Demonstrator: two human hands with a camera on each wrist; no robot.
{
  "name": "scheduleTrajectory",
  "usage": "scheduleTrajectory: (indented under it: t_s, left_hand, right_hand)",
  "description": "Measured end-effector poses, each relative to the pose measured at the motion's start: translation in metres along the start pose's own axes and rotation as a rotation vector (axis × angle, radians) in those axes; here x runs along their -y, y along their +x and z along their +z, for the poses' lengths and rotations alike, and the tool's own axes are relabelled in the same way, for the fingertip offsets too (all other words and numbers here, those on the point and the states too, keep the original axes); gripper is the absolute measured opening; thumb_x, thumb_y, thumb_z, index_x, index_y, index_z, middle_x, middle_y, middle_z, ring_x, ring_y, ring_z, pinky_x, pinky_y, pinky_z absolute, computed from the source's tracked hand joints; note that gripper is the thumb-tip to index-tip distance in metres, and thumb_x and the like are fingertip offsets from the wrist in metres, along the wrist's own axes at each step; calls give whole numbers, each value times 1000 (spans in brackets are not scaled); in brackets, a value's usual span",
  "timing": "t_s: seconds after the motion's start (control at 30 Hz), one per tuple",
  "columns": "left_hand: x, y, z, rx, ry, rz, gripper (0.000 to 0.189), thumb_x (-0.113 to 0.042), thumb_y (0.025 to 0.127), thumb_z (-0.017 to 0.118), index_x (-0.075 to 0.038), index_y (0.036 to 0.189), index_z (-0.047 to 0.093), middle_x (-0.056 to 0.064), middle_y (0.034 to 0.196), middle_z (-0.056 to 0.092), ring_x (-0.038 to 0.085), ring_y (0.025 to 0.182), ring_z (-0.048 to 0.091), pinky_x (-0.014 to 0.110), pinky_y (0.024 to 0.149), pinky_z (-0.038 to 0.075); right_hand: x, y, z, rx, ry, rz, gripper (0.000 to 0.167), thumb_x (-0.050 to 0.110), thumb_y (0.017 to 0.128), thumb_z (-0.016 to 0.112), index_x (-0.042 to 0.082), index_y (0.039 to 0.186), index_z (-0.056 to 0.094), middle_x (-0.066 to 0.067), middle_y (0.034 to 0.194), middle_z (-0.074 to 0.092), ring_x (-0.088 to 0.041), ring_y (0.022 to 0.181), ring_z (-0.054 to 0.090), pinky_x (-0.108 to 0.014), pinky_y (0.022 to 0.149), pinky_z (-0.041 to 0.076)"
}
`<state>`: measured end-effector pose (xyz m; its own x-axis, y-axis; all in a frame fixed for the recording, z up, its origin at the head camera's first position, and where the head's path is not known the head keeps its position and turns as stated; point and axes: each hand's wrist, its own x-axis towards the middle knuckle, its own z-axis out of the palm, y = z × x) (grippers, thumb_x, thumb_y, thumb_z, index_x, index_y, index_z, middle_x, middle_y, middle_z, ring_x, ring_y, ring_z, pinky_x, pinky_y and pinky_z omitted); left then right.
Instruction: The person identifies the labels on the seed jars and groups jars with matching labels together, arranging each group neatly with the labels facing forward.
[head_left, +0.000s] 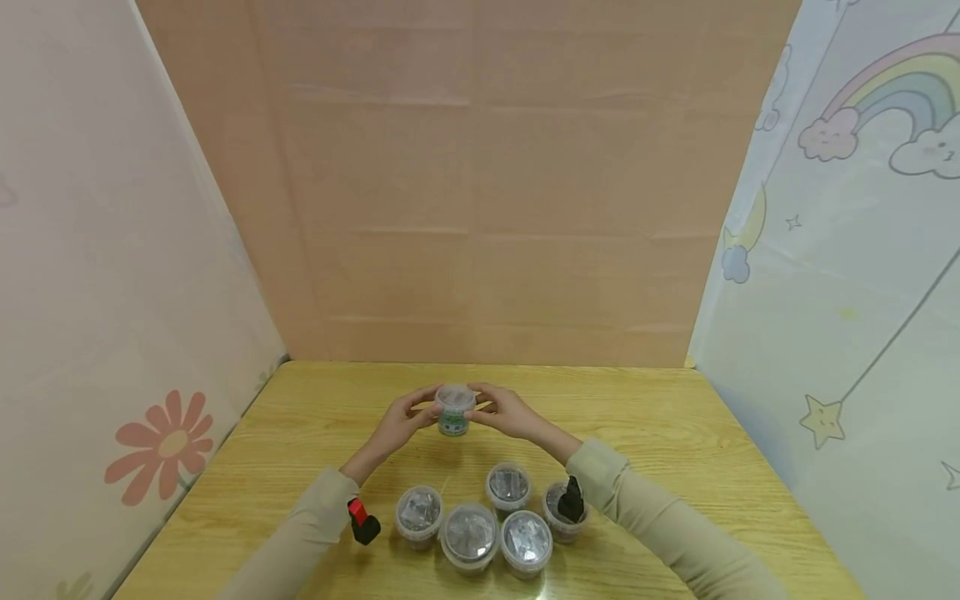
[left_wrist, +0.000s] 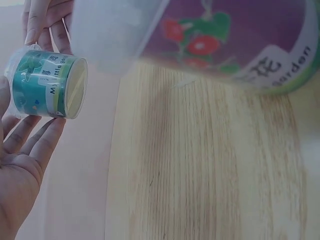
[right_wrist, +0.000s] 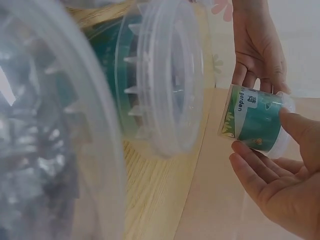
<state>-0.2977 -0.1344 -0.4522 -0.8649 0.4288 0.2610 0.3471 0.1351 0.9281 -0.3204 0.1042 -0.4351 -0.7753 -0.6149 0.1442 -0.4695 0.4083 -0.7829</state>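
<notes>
- left hand [head_left: 401, 423]: thumb and fingers grip green-labelled tub [head_left: 453, 417] on left side.
- right hand [head_left: 512, 414]: thumb and fingers grip right side.
- tub upright between them.

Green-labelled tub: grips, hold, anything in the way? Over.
Left grip and right grip both holding green-labelled tub. Tub roughly upright, lifted off table. Five other tubs nearer head camera, not touching it.

A small clear tub [head_left: 453, 421] is held upright above the table [head_left: 630, 417] between the left hand [head_left: 402, 422] and right hand [head_left: 513, 413], below the head frame's centre. It is topped by a translucent lid [head_left: 455, 394] and wrapped in a green label [left_wrist: 35, 82] with white lettering panels.
</notes>
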Motion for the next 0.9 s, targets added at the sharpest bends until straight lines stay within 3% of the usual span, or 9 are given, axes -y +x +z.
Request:
scheduleTrajectory:
  t_s: [0.23, 0.33, 0.57, 0.9]
  left_hand:
    - [2, -2, -3, -14, -9, -15, 48, -13, 95, 52, -3, 140, 38, 24, 132, 46, 38, 106, 59, 46, 91, 48]
    - [3, -2, -3, -25, -15, -27, 48, -12, 95, 52, -2, 140, 38, 25, 132, 45, 39, 106, 58, 50, 91, 46]
    - [29, 4, -8, -51, 9, -24, 52, -22, 95, 53, -5, 141, 38, 21, 132, 47, 35, 106, 60, 44, 87, 51]
    - [30, 5, -13, -36, -66, -54, 49, -12, 96, 51, -2, 141, 36, 25, 134, 43, 40, 109, 56, 53, 89, 46]
  right_hand:
    - [4, 3, 1, 21, -18, -7, 57, 17, 94, 56, -5, 141, 32, -23, 122, 55, -35, 103, 61, -40, 82, 54]
    - [15, 1, -1, 38, -27, -12, 55, 12, 94, 55, -8, 140, 31, -26, 122, 54, -37, 102, 61, -42, 82, 53]
    - [4, 8, 2, 46, -83, 15, 57, 20, 96, 53, -2, 142, 31, -23, 126, 53, -34, 105, 60, -40, 83, 53]
    - [7, 16, 1, 48, -96, 7, 55, 20, 94, 55, -3, 140, 35, -22, 117, 59, -33, 100, 63, -37, 81, 54]
